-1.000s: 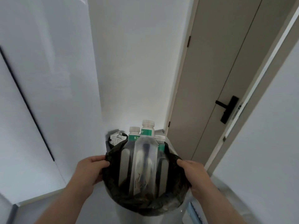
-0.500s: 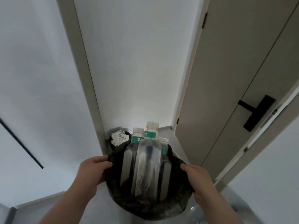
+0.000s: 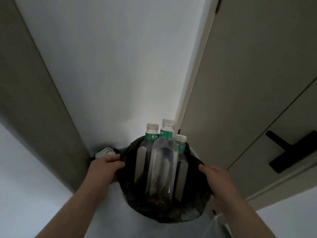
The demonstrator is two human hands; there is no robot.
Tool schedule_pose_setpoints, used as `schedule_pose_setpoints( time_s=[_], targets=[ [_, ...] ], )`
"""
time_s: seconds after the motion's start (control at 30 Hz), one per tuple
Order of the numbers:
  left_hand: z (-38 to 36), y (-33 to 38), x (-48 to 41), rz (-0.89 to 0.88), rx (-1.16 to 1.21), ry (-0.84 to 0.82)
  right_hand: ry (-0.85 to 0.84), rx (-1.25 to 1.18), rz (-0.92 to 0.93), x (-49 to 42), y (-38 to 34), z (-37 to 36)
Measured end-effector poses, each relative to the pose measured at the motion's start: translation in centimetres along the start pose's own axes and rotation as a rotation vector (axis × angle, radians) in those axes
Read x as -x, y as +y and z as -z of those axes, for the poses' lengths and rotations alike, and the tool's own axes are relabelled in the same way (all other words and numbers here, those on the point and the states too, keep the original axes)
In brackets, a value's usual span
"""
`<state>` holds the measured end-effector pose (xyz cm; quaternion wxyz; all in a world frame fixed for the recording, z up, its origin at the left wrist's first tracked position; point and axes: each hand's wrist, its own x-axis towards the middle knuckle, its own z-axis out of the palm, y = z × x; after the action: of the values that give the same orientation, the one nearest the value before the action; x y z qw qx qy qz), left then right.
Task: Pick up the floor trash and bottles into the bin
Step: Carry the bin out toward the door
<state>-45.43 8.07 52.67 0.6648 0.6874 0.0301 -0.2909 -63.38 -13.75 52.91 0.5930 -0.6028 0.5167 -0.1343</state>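
Left grip: my left grip [image 3: 104, 169] was closed round the left edge of the black bin bag [image 3: 171, 213], fingers folded over its rim.
Right grip: my right grip [image 3: 216, 179] clutched the bag's right edge, fingers partly hidden by the plastic.
Bottles: three clear, white-capped bottles stood upright in the bag, touching: the middle bottle [image 3: 163, 162] nearest me, the left bottle [image 3: 145, 157] and the right bottle [image 3: 181, 146] behind it.
Trash: a crumpled pale wad [image 3: 104, 152] sat just beyond my left knuckles; I could not tell whether it was in the bag.
Right side: a door [image 3: 257, 83] with a black handle [image 3: 291, 150].
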Motion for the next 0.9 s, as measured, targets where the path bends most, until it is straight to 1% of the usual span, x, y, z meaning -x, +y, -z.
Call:
schedule_pose_setpoints(
  time_s=[0.13, 0.2, 0.37, 0.43, 0.5, 0.67, 0.73, 0.8, 0.9],
  targets=[
    [-4.9, 1.5, -5.3, 0.003, 0.021, 0.054, -0.064, 0.03, 0.0, -8.4, -2.2, 0.0],
    [-7.0, 2.4, -7.9, 0.021, 0.041, 0.066, -0.121, -0.003, -0.02, -12.7, -3.9, -0.1],
    [-10.3, 4.2, -13.9, 0.061, 0.092, 0.135, -0.211, -0.005, 0.02, -21.7, -8.6, -1.5],
    [-10.7, 4.8, -16.4, 0.07, 0.106, 0.181, -0.231, 0.041, 0.034, -24.9, -10.3, -3.1],
    [-10.8, 5.1, -18.0, 0.086, 0.12, 0.192, -0.243, 0.057, 0.033, -27.2, -11.3, -4.4],
    [-10.1, 5.7, -25.1, 0.109, 0.179, 0.292, -0.322, 0.127, 0.008, -33.9, -13.7, -10.0],
    [-9.7, 5.2, -27.9, 0.147, 0.166, 0.292, -0.304, 0.173, 0.003, -36.3, -13.5, -12.3],
    [-9.1, 4.5, -31.3, 0.187, 0.163, 0.271, -0.322, 0.191, -0.021, -39.0, -13.1, -14.5],
    [-8.5, 2.6, -36.4, 0.261, 0.099, 0.264, -0.316, 0.259, -0.067, -43.2, -11.2, -17.5]
  ],
)
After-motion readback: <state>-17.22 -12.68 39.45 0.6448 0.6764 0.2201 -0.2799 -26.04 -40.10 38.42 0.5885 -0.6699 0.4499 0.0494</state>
